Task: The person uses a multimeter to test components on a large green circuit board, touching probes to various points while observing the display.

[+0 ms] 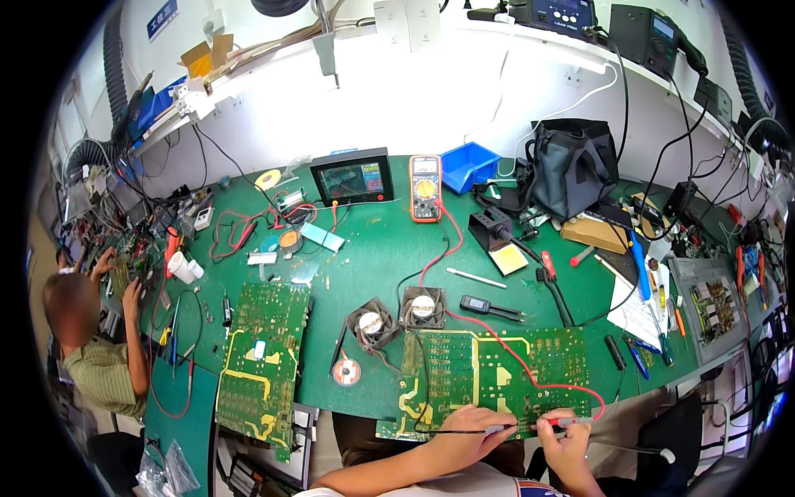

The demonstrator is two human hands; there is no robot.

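My left hand is closed around the black test probe, its tip over the lower edge of a green circuit board. Close beside it, my right hand pinches the red test probe, which points left toward the same spot. Whether the tips touch the board is too small to tell. The red lead and a black lead run up the bench to an orange-rimmed multimeter, which stands at the back with its display lit. Two square fans sit at the board's far edge.
Left of me lies another large circuit board, with a solder spool between the boards. Tweezers, a soldering iron stand and several tools lie to the right. A dark bag stands behind. Another person works at far left.
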